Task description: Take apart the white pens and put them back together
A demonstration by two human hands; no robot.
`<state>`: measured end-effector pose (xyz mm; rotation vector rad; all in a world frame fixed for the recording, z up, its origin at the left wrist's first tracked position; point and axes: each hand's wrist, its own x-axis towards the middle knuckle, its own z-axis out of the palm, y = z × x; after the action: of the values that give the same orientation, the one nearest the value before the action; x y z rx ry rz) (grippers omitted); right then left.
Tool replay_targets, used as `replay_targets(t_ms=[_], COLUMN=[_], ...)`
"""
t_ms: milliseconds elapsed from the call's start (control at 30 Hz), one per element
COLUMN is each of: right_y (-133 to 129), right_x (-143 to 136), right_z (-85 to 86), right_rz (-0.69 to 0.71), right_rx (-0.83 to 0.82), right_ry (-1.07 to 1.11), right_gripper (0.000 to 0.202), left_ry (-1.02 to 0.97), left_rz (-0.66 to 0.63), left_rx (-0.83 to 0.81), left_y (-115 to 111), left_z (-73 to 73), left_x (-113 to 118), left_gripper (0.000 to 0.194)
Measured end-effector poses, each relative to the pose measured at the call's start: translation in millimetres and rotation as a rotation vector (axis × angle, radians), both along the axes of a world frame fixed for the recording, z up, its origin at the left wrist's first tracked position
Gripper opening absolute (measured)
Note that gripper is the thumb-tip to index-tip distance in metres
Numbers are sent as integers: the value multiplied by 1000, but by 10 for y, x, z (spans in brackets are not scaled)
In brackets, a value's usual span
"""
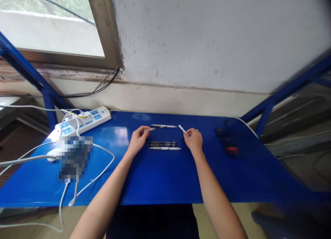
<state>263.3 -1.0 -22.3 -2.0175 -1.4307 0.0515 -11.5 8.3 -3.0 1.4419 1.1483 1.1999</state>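
My left hand [138, 139] is closed in a pinch on a slim grey-and-white pen part [152, 129], whose end sticks out to the right. Between the fingers of my right hand [193, 139] is a white pen part [182, 129], slanting up and to the left; its exact kind is too small to tell. Beyond the hands a white-and-black pen [163, 126] lies crosswise on the blue table [162, 177]. Nearer, between the hands, two dark pens [162, 143] lie side by side, with a white pen [165, 148] parallel in front of them.
At the left stands a white power strip [99, 116] with plugs and white cables [112, 156] trailing over the table. A pixelated dark object [74, 159] lies in front of it. Another blurred dark-and-red object [231, 147] is at the right. Blue metal posts [263, 120] flank the table.
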Motion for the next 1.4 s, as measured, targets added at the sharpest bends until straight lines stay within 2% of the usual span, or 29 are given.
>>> replay_targets(t_ms=[67, 200, 300, 667, 767, 1000, 1167, 1400], right_y=[12, 43, 43, -55, -52, -7, -25, -44], right_x=[-17, -101, -181, -334, -343, -270, -328, -404], right_z=[33, 109, 134, 264, 269, 215, 220, 226], right_rz=[47, 273, 359, 575, 577, 498, 559, 646], right_rx=[45, 81, 52, -45, -47, 32, -14, -49], right_ry=[141, 595, 766, 747, 845, 1038, 1032, 1126], right_gripper=[15, 29, 31, 26, 27, 24, 23, 27], left_ry=[-52, -126, -143, -10, 1, -50, -15, -117], left_rz=[9, 37, 30, -62, -81, -29, -63, -140], left_rx=[-20, -50, -57, -10, -12, -24, -28, -94], left_y=[15, 39, 38, -6, -13, 13, -24, -53], left_z=[-15, -31, -22, 27, 28, 13, 49, 84], left_x=[-5, -8, -4, 8, 10, -16, 7, 27], left_gripper=[29, 30, 30, 28, 29, 29, 29, 33])
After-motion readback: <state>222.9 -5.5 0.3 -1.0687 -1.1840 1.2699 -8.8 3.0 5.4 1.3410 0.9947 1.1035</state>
